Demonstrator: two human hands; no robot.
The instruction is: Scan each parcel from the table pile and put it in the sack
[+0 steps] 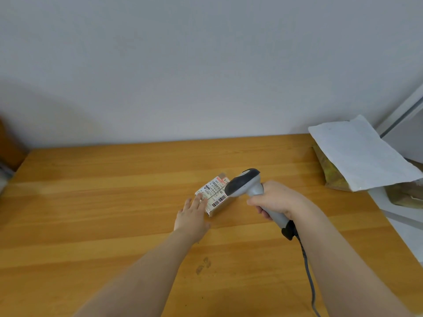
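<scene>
The left hand lay flat-fingered on the box at mid-surface, while the right hand gripped the scanner aimed at its label.

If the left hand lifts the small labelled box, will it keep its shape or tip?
The small cardboard box probably stays stiff: its edges look straight. It lies low and flat on the wooden table, so a push would likely slide it, not tip it. Being small, it is probably light; the left hand steadies it with flat fingers.
</scene>
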